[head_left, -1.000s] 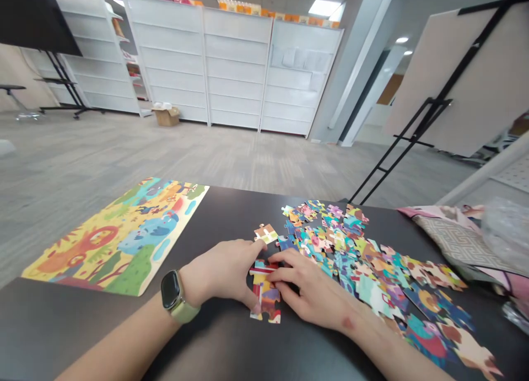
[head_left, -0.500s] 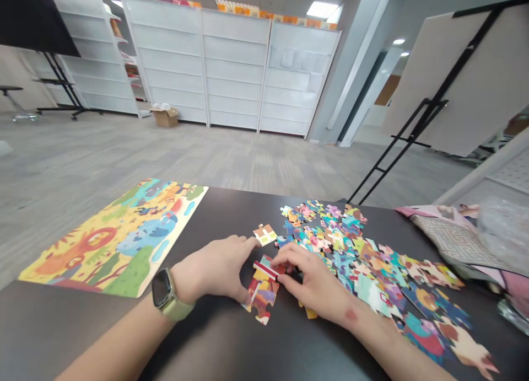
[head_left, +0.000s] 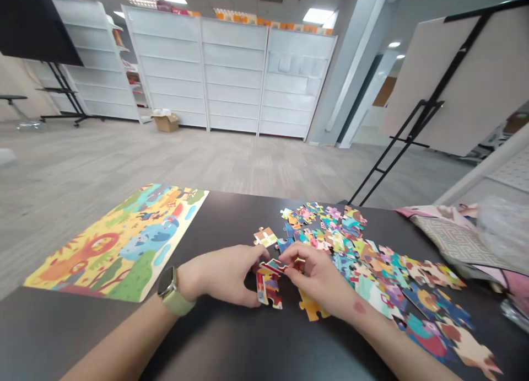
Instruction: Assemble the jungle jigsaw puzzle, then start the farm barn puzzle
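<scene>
My right hand (head_left: 316, 273) pinches a red, white and teal jigsaw piece (head_left: 274, 267) between thumb and fingers, its edge tipped up off the table. Just below it lies a red and purple jigsaw piece (head_left: 271, 293). My left hand (head_left: 229, 273), with a watch on the wrist, curls around the left side of these pieces; its thumb is at the lower piece's left edge and its fingertips are near the raised one. Whether the two pieces interlock I cannot tell. A yellow-orange piece (head_left: 312, 306) lies partly under my right hand. Beyond my fingers is a brown and cream piece (head_left: 265, 236).
Many loose jigsaw pieces (head_left: 347, 248) spread over the right side of the dark table (head_left: 231, 337). A colourful animal picture sheet (head_left: 124, 237) lies at the left. A patterned fabric bag (head_left: 450, 237) sits at the right edge. Behind the table stands an easel-like board (head_left: 458, 83).
The upper piece has been lifted and tilted by my right hand. The lower piece has shifted slightly right and turned, with my left hand following. More of the yellow-orange piece shows.
</scene>
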Demonstrator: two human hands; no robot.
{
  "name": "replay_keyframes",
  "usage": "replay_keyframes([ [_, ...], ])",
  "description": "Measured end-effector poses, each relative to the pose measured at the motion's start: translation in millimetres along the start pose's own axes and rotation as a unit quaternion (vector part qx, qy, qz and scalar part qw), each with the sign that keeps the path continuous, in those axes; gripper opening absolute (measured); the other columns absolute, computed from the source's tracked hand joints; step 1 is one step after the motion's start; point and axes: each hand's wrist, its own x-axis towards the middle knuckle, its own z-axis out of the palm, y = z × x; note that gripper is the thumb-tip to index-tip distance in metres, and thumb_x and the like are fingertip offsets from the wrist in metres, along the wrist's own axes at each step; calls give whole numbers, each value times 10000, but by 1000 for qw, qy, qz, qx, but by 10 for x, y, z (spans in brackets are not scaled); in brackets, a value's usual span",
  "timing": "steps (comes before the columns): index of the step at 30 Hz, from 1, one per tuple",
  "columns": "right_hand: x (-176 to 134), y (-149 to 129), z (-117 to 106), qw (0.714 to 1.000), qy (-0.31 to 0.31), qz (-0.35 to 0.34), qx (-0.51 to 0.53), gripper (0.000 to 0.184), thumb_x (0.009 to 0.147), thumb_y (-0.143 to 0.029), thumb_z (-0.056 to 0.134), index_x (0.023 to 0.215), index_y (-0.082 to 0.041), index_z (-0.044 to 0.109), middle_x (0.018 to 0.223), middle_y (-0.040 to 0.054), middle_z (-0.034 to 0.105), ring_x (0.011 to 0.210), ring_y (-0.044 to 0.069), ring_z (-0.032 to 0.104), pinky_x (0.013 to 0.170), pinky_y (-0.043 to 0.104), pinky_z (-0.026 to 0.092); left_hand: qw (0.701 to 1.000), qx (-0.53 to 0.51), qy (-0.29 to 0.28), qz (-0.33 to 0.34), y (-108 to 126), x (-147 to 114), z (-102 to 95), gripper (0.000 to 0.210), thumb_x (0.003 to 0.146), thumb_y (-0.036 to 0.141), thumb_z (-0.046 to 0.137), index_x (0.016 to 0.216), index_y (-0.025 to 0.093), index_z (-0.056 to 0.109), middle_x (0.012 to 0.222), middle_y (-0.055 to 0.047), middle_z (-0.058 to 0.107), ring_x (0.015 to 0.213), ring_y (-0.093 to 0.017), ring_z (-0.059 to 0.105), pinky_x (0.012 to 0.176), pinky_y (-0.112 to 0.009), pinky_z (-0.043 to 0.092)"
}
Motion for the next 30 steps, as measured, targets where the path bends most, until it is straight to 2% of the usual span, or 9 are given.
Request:
replay_keyframes([
  [2, -5, 5, 0, 1000, 14, -2, -9, 97, 824, -193, 572, 857, -215, 661, 876, 26, 645, 784, 159, 603, 678, 279, 488, 999, -34, -42, 9, 30, 13, -16, 541, 702, 283, 702, 1212, 219, 532, 892, -1, 678, 710, -192, 622, 606, -264, 442],
  [5, -7, 19, 1, 1000, 27, 11, 6, 88, 827, -222, 583, 867, -216, 660, 874, 23, 638, 772, 155, 591, 659, 270, 476, 996, -75, -45, 12, 27, 48, -23, 660, 719, 294, 710, 1323, 213, 458, 948, -12, 694, 740, -190, 626, 626, -264, 456],
  [8, 9, 33, -5, 996, 24, 41, 74, 101, 821, -278, 624, 891, -209, 649, 854, 14, 621, 772, 154, 588, 666, 272, 475, 993, -110, -21, 24, -14, 107, 12, 405, 843, 330, 624, 1220, 205, 544, 937, -17, 702, 771, -178, 632, 685, -270, 475],
  [10, 27, 41, -19, 988, 25, 59, 138, 155, 783, -299, 679, 898, -202, 645, 819, -1, 604, 741, 143, 579, 669, 274, 474, 991, -126, -16, 29, -43, 140, 38, 295, 875, 297, 579, 1153, 197, 582, 904, -12, 702, 764, -167, 633, 683, -261, 477],
  [15, 43, 30, -78, 950, 44, 112, 287, 255, 698, -286, 752, 917, -201, 654, 741, -46, 569, 593, 88, 516, 580, 240, 432, 991, -134, -15, -3, -82, 163, 36, 288, 807, 199, 602, 1095, 199, 598, 902, 2, 690, 774, -157, 631, 689, -255, 498],
  [17, 35, 22, -95, 940, 28, 129, 313, 281, 684, -290, 765, 928, -199, 660, 748, -49, 569, 571, 76, 505, 556, 229, 429, 979, -199, -5, -33, -85, 176, 26, 300, 776, 177, 599, 1073, 200, 575, 891, 8, 678, 782, -155, 638, 668, -251, 516],
  [20, 26, 26, -98, 946, -5, 117, 301, 316, 675, -292, 789, 947, -194, 663, 742, -48, 574, 585, 78, 514, 553, 223, 440, 932, -356, 16, -72, -70, 212, 24, 258, 763, 201, 600, 1013, 195, 537, 873, 13, 656, 807, -151, 667, 659, -247, 550],
  [23, 29, 42, -93, 957, -6, 88, 275, 294, 691, -287, 785, 939, -196, 655, 748, -37, 594, 633, 97, 551, 600, 241, 469, 898, -434, 29, -70, -42, 241, 31, 247, 747, 218, 608, 979, 197, 526, 833, 19, 650, 757, -135, 672, 613, -231, 552],
  [30, 56, 58, -150, 970, 44, 51, 232, 261, 686, -250, 772, 910, -193, 652, 762, -28, 602, 708, 117, 572, 689, 268, 481, 899, -433, 45, -53, -17, 248, 48, 306, 692, 162, 582, 980, 200, 487, 795, 29, 661, 726, -117, 670, 530, -174, 432],
])
